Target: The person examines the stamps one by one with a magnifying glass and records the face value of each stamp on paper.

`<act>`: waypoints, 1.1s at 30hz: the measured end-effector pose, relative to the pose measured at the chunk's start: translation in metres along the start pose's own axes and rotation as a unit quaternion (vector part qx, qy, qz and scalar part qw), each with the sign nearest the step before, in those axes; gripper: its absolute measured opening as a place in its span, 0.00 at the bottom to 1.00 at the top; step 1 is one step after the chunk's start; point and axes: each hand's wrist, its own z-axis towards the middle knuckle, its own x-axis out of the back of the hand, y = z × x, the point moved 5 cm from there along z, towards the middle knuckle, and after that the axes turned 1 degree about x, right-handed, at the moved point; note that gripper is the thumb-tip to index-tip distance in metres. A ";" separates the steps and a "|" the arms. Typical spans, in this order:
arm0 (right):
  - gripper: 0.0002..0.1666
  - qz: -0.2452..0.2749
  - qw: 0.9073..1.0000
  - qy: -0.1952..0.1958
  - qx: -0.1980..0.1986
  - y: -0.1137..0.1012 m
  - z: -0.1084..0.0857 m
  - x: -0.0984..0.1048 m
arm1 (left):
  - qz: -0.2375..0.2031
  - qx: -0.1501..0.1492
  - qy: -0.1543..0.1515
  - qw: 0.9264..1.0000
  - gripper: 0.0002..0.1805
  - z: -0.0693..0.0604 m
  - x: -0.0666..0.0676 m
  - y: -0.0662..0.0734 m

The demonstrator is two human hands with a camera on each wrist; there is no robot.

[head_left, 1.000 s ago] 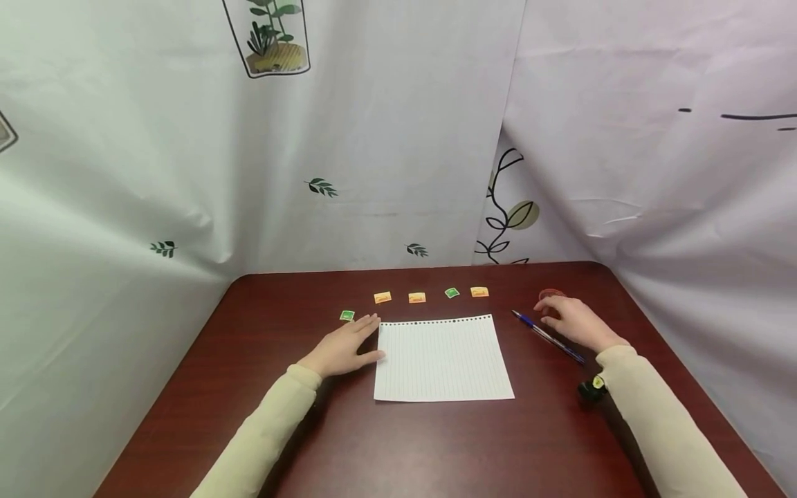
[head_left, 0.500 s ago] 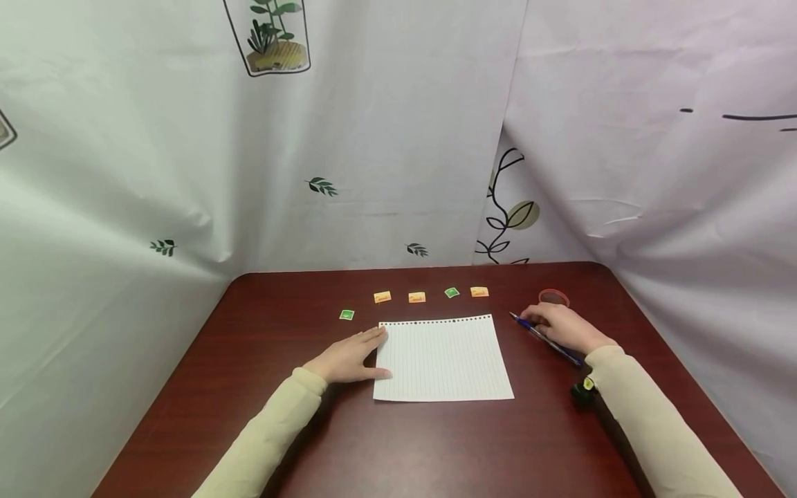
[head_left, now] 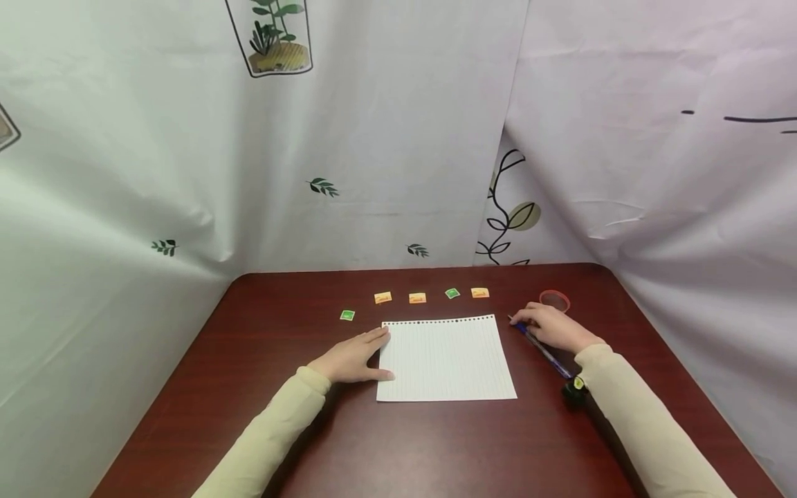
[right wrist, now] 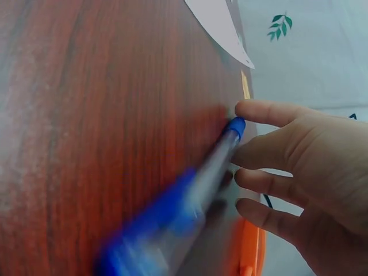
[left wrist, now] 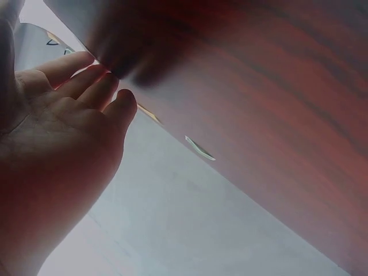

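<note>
In the head view my left hand (head_left: 355, 358) rests at the left edge of a lined, punched sheet of paper (head_left: 445, 360), fingers extended and thumb spread over its edge. The left wrist view shows that hand's palm (left wrist: 63, 132) side-on above the dark red table. My right hand (head_left: 554, 326), right of the paper, pinches a clear-barrelled blue pen (head_left: 546, 354) near its tip. In the right wrist view the pen's blue end (right wrist: 236, 127) sits between thumb and forefinger, other fingers bent loosely. The pen's near part is blurred there.
Along the back lie small orange stickers (head_left: 417, 298) and green stickers (head_left: 452, 293). A red ring (head_left: 555, 300) is behind the right hand. A dark object with a yellow-green spot (head_left: 574, 391) is by the right cuff. A patterned white curtain (head_left: 373, 138) surrounds the table (head_left: 448, 449).
My right hand has come left and nearer from beside the red ring onto the pen, whose rear end has swung left. My left hand has slid slightly right onto the paper's edge.
</note>
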 end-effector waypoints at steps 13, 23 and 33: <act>0.07 -0.019 0.999 -0.007 -0.038 -0.001 0.006 0.000 | -0.007 0.011 -0.007 1.000 0.53 0.002 0.000 0.001; 0.06 -0.030 0.998 -0.013 -0.060 0.003 0.009 -0.004 | -0.012 0.019 -0.009 1.000 0.54 0.002 0.000 0.002; 0.07 0.015 0.998 0.026 -0.061 -0.002 0.009 0.005 | -0.012 0.022 -0.009 1.000 0.54 0.002 -0.001 0.000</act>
